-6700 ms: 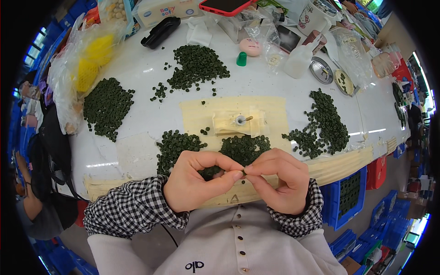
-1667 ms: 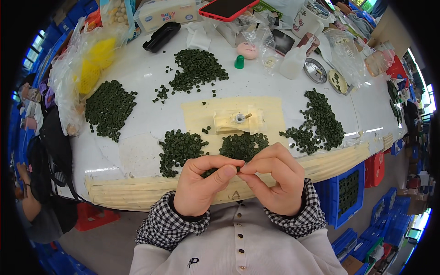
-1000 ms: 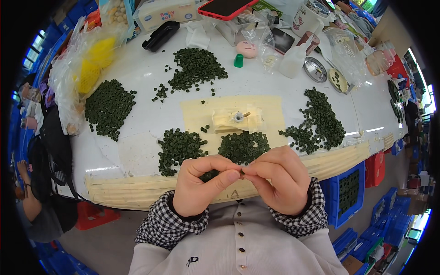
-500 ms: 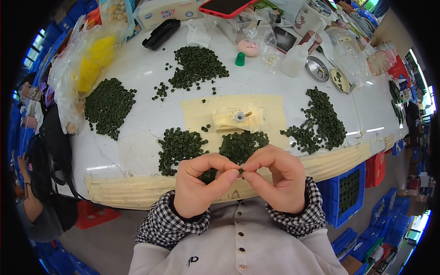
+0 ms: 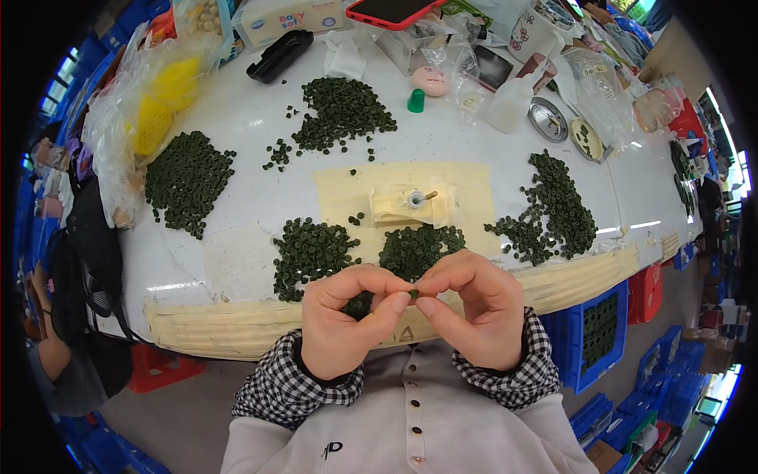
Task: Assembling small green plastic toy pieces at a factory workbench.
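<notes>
Fingertips of both my hands meet just in front of the table's near edge. Between them sits a small dark green piece [image 5: 414, 295], mostly covered by the fingers. My left hand [image 5: 341, 320] pinches it from one side, my right hand [image 5: 483, 312] from the other. Small green ring-shaped pieces lie loose in a heap [image 5: 313, 251] beyond my left hand and in another heap [image 5: 421, 247] straight beyond my fingertips. Past these stands a taped block with a short peg [image 5: 416, 201], on a cream-coloured sheet [image 5: 339, 186].
More green pieces are heaped at the right [image 5: 564, 205], far middle [image 5: 343, 114] and left [image 5: 189, 182]. A plastic bag [image 5: 118, 150], a black case [image 5: 280, 57], a red-cased phone [image 5: 391, 9] and round tins [image 5: 547, 118] line the table. A blue crate [image 5: 588, 336] stands below, right.
My hands stay pinched together at almost the same spot, with only a slight shift of the fingers. The heaps look unchanged.
</notes>
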The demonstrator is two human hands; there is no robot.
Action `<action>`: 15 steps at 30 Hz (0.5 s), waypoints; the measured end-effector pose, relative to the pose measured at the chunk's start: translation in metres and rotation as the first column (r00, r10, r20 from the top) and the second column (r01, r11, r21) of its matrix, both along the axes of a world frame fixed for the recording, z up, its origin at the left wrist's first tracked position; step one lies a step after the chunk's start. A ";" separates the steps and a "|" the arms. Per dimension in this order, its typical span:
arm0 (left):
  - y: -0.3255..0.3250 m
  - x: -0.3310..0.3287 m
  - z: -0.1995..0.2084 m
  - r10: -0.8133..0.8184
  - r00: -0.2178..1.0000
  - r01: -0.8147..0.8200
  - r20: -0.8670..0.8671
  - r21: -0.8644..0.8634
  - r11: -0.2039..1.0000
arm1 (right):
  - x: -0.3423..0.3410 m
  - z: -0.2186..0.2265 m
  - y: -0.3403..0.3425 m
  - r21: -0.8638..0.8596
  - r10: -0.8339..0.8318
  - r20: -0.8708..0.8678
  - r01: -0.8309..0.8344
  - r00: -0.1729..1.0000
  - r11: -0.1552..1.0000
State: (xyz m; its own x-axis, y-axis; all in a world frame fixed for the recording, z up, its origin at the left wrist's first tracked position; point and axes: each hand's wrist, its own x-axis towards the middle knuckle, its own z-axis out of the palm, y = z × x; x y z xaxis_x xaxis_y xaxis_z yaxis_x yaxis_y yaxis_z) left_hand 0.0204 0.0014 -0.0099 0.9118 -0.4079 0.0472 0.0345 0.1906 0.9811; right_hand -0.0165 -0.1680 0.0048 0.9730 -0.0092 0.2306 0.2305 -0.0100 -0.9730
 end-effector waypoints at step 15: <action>0.001 0.000 -0.002 -0.032 0.999 0.033 0.036 -0.007 0.999 | -0.001 -0.002 0.002 -0.037 -0.045 0.051 0.046 0.998 0.998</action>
State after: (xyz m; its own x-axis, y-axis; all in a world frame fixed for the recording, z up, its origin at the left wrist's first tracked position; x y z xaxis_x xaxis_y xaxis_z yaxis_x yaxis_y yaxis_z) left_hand 0.0206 0.0023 -0.0117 0.8958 -0.4368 0.0826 0.0061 0.1978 0.9802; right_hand -0.0174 -0.1664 0.0030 0.9591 -0.0435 0.2797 0.2771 -0.0583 -0.9591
